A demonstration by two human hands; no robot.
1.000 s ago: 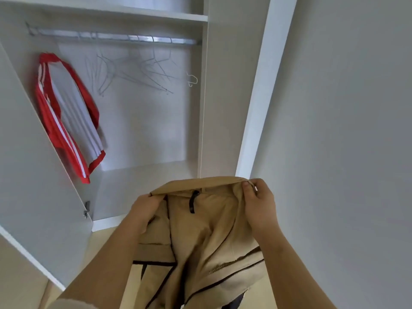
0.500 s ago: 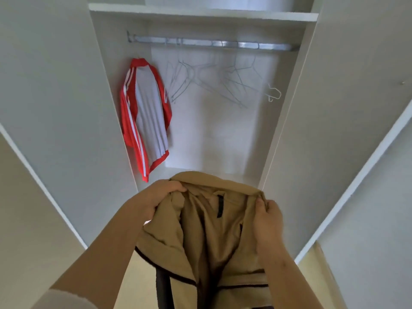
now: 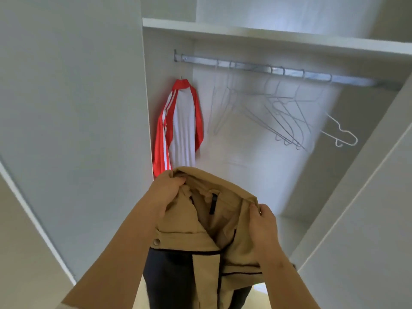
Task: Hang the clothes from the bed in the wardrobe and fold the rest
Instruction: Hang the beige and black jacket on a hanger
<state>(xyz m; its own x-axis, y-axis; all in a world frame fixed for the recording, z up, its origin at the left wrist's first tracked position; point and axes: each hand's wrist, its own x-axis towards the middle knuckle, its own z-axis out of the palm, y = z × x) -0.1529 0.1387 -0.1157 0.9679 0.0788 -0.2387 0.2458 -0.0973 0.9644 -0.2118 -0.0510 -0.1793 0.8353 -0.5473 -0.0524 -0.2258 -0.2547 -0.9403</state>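
Observation:
A tan jacket point(image 3: 207, 237) with black trim and a dark panel hangs in front of me, collar up and open toward me. My left hand point(image 3: 166, 192) grips the left side of its collar. My right hand point(image 3: 263, 228) pinches the right side of the collar. Beyond it stands the open white wardrobe point(image 3: 274, 34) with a metal rail point(image 3: 256, 69). Several empty wire hangers point(image 3: 287, 117) hang on the rail. A red and white shirt point(image 3: 180, 128) hangs at the rail's left end.
The wardrobe's left door point(image 3: 73, 121) stands open beside my left arm. The right door point(image 3: 365, 197) is open at my right. A shelf point(image 3: 289, 10) sits above the rail. Pale floor point(image 3: 259, 288) shows below the jacket.
My view has swung right and closer, so the wardrobe interior now fills the frame. Both hands keep their hold on the jacket collar, and the jacket has come nearer the opening.

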